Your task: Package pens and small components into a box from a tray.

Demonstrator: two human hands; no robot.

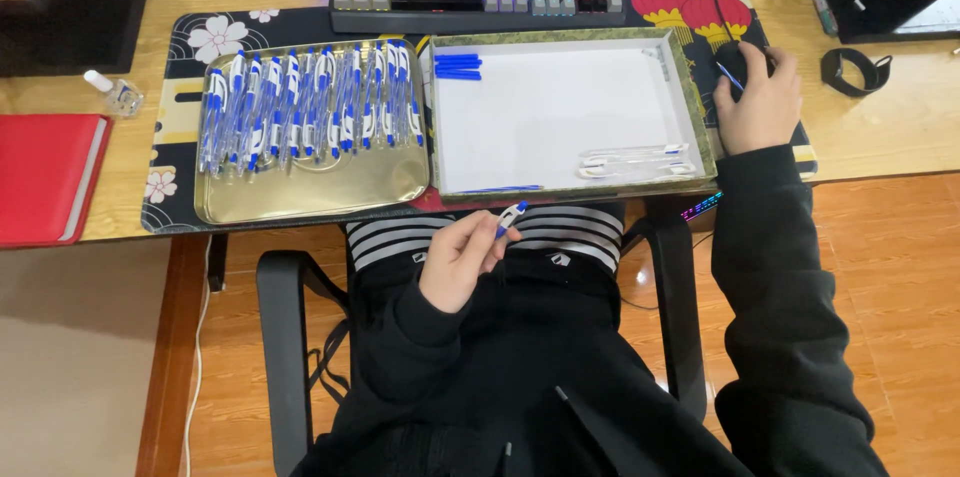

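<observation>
Below, a wooden worktop [880,137] carries a gold tray [310,192] of blue-and-white pens beside a white-lined box [560,112]. Right hand [757,102] lies cupped over a dark mouse [730,57]. Left hand [460,259] pinches one pen [511,218] over the lap; a loose pinch could drop it floorward.

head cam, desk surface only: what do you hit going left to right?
Red notebook → small clear bottle → gold tray of blue-and-white pens → white-lined box → right hand on a mouse → black band. The left hand holds a pen below the desk edge.
</observation>
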